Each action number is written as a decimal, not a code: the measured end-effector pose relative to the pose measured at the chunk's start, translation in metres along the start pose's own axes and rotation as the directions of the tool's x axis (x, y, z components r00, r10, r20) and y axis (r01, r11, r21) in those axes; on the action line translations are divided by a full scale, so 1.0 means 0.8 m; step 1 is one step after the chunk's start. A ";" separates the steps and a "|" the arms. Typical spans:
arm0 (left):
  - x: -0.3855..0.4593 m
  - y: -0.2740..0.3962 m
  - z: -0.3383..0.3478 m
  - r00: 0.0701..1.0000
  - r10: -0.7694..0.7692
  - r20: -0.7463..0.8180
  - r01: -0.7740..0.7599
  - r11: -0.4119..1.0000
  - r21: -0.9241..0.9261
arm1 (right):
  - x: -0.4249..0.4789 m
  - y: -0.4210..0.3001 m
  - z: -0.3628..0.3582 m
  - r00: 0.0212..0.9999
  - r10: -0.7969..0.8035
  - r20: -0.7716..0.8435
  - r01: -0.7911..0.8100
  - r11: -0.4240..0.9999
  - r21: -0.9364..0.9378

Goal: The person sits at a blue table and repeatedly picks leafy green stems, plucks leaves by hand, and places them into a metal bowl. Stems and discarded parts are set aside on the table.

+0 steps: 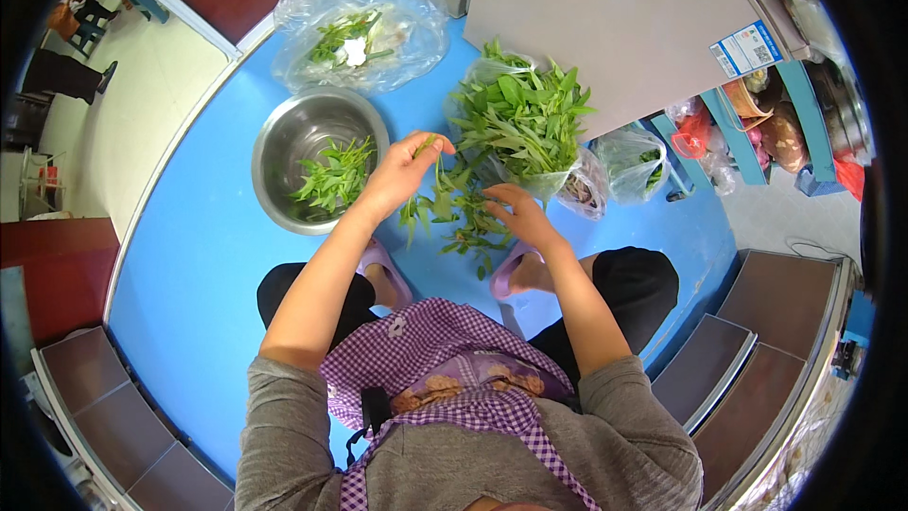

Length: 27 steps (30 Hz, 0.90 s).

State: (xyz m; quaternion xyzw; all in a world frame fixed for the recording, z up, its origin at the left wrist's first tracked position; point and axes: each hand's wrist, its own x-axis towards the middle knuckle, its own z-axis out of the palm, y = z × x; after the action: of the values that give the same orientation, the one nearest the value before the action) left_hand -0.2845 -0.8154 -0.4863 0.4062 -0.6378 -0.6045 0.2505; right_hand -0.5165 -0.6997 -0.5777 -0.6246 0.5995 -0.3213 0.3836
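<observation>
My left hand [406,174] pinches a few green stems of leafy water spinach [441,191] between thumb and fingers; their leaves hang down. My right hand [523,216] is beside loose leafy sprigs [472,223] on the floor, fingers apart, with nothing plainly gripped. Left of my left hand stands a steel basin [273,156] with picked green stems and leaves [333,174] inside. Beyond my right hand, a large heap of leafy greens [521,117] spills from a clear plastic bag [553,184].
Another clear bag [418,35] with green scraps lies behind the basin on the blue floor [191,227]. A tied bag [628,156] sits by a teal rack [812,113]. A cabinet-like panel [603,21] borders the back. People are in the room at far left.
</observation>
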 end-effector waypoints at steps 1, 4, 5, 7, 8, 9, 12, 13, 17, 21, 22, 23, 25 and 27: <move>0.001 0.001 -0.003 0.995 -0.097 0.010 0.097 0.991 -0.091 | 0.000 0.006 -0.001 0.993 0.117 -0.033 -0.114 0.991 0.071; 0.000 -0.001 -0.006 0.981 -0.183 0.066 0.193 0.959 -0.206 | 0.018 -0.018 -0.001 0.978 0.175 -0.111 -0.125 0.925 0.358; 0.000 -0.001 -0.005 0.975 -0.206 0.081 0.220 0.947 -0.235 | 0.027 -0.039 -0.001 0.978 0.152 -0.146 -0.070 0.888 0.454; -0.001 -0.001 -0.002 0.966 -0.230 0.118 0.254 0.929 -0.271 | 0.041 -0.083 0.004 0.987 0.159 -0.009 -0.126 0.815 0.566; 0.000 0.000 -0.001 0.961 -0.240 0.139 0.271 0.919 -0.288 | 0.045 -0.093 0.007 0.986 0.157 0.057 -0.158 0.772 0.615; 0.003 0.001 0.002 0.960 -0.239 0.143 0.271 0.921 -0.281 | 0.048 -0.089 0.009 0.988 0.124 0.088 -0.152 0.803 0.576; 0.009 -0.001 0.009 0.973 -0.180 0.142 0.210 0.949 -0.234 | 0.052 -0.068 0.017 0.981 0.084 0.176 -0.175 0.779 0.602; 0.008 -0.008 0.013 0.983 -0.120 0.138 0.146 0.969 -0.199 | 0.050 -0.062 0.021 0.975 0.121 0.188 -0.217 0.716 0.664; 0.005 -0.009 0.024 0.977 -0.101 0.190 0.126 0.984 -0.124 | 0.048 -0.016 0.043 0.962 0.196 0.189 -0.265 0.517 0.814; 0.015 0.009 0.015 0.986 -0.142 0.087 0.161 0.943 -0.290 | 0.039 0.048 0.049 0.942 0.336 0.028 -0.268 0.697 0.666; 0.017 0.009 0.014 0.987 -0.143 0.069 0.157 0.948 -0.278 | 0.033 0.060 0.054 0.956 0.284 -0.067 -0.204 0.814 0.544; 0.022 0.006 0.016 0.997 -0.068 0.048 0.076 0.979 -0.190 | 0.030 0.076 0.047 0.949 0.291 -0.123 -0.211 0.873 0.440; 0.020 -0.003 0.014 0.998 0.070 0.002 -0.070 0.998 0.003 | 0.035 0.077 0.026 0.938 0.278 -0.207 -0.230 0.946 0.227; 0.018 -0.006 0.015 0.993 0.114 0.008 -0.115 0.990 0.077 | 0.045 0.104 -0.004 0.835 0.433 -0.340 -0.324 0.886 0.333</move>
State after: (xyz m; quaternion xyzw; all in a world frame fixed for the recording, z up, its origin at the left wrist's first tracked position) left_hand -0.3014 -0.8203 -0.4949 0.3773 -0.6834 -0.5648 0.2678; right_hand -0.5588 -0.7351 -0.6502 -0.3560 0.7302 -0.4367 0.3864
